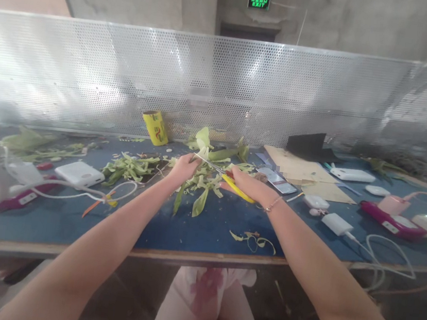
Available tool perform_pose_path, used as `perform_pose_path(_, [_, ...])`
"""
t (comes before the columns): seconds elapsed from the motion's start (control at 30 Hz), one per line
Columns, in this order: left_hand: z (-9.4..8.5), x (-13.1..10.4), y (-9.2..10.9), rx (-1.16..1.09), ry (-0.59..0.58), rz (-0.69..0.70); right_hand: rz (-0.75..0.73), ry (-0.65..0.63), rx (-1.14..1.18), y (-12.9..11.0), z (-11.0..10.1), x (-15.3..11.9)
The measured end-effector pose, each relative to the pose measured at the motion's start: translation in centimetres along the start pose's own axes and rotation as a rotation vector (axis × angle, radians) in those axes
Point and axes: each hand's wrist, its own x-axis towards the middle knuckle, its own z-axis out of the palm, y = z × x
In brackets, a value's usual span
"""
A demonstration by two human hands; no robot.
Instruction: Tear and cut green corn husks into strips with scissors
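My right hand (247, 182) is closed around yellow-handled scissors (244, 192). Their blades point left, toward my left hand (184, 169), which pinches a pale green leaf (202, 139) that stands up above the fingers. The blade tips reach the base of that leaf; whether they touch it is too small to tell. Below and between both hands lies a heap of cut green leaves (200, 202) on the blue tabletop (165, 234). Another pile of leaf pieces (129, 169) sits just left of my left hand.
A perforated metal screen (130, 77) closes off the back, with a yellow roll (155, 128) before it. At right are a phone (276, 180), cardboard (294, 166), a white charger (337, 224) with looping cable, and a purple power strip (392, 222). A white box (79, 172) stands left.
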Motion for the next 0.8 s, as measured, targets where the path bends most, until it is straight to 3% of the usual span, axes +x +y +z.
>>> perform_pose_path(0.23, [0.5, -1.0, 0.8, -0.046, -0.049, -0.012, 0.027, -0.039, 0.0, -0.2, -0.4, 0.0])
perform_pose_path(0.43, [0.6, -1.4, 1.2, -0.094, -0.12, -0.034, -0.045, -0.021, -0.069, -0.5, -0.5, 0.0])
perform_pose_path(0.8, [0.4, -1.1, 1.2, -0.239, -0.146, -0.067, -0.02, 0.036, -0.271, -1.2, -1.2, -0.2])
